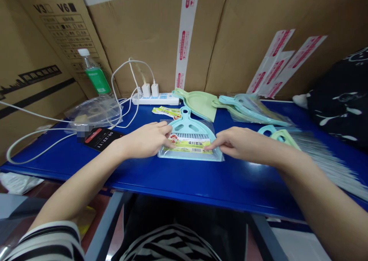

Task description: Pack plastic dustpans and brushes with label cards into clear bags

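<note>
A light-blue dustpan sealed in a clear plastic bag [189, 128] lies flat on the blue table [138, 173], with a green and yellow printed label [191, 145] across its middle. My left hand [146, 140] rests on the bag's left side, fingertips at the label's left end. My right hand [235, 144] reaches in from the right, its fingertips on the label's right end. Behind sit a green dustpan [198, 104] and bagged light-blue dustpans [250, 109]. Long grey broom bristles [324, 161] with teal and green handles [277, 135] lie to the right.
A white power strip [155, 99] with chargers and cables stands at the back. Left of it lie a water bottle [94, 75], a clear bag [93, 113] and a phone showing a timer [100, 138]. Cardboard boxes [149, 31] form the back wall.
</note>
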The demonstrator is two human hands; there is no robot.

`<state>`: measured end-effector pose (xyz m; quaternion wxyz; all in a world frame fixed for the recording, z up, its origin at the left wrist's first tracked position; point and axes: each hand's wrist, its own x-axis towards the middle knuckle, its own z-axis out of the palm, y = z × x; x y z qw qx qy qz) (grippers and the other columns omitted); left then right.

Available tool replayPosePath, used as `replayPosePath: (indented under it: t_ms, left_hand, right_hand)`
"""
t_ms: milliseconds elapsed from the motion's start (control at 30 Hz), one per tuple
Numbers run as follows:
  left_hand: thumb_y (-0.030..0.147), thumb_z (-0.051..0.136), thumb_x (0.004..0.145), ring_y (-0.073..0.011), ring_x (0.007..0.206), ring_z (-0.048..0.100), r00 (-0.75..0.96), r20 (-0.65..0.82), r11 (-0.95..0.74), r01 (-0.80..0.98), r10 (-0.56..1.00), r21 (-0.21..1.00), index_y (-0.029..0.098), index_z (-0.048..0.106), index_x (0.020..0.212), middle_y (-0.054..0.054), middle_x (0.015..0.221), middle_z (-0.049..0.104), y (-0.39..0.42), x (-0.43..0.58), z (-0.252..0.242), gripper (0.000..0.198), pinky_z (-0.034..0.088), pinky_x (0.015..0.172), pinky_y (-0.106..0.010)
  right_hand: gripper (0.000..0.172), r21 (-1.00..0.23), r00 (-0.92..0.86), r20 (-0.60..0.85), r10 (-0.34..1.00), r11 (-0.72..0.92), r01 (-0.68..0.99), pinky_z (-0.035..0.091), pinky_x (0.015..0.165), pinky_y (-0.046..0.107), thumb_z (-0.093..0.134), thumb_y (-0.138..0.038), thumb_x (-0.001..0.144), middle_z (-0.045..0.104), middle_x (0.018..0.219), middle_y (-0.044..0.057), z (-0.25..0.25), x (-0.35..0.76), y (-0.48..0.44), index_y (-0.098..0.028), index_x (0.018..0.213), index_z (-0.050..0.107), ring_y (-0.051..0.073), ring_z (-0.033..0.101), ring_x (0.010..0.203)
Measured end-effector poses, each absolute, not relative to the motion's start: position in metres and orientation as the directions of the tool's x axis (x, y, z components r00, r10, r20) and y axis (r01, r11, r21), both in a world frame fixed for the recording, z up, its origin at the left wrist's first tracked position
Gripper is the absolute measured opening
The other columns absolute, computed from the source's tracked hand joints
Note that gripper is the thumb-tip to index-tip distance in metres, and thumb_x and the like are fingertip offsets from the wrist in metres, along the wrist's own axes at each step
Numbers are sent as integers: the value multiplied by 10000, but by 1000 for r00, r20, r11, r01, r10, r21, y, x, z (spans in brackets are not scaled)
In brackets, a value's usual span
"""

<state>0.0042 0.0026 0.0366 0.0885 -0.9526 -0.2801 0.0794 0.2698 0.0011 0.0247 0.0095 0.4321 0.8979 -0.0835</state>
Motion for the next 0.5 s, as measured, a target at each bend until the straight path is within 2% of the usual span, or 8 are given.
replayPosePath:
  t_ms: [300, 500]
  left_hand:
    - [34, 395, 746, -187, 801, 477, 802, -82, -804, 583, 592, -116, 290, 744, 1012, -56, 811, 584, 6, -3, 40, 508, 447, 790, -300]
    - [50, 397, 751, -174, 812, 542, 749, -99, -755, 647, 655, -105, 269, 758, 880, -29, 789, 622, 6, -5, 44, 441, 439, 776, -287]
  right_hand:
    - [393, -197, -589, -57, 806, 569, 799, 466, 624, 275, 448, -138, 730, 757, 837, -17, 25, 282, 6, -324, 831, 779, 178, 638, 754]
    - [333, -170, -576, -65, 815, 560, 811, 397, 563, 262, 421, -131, 743, 680, 653, -15, 24, 277, 6, -277, 729, 720, 157, 577, 647]
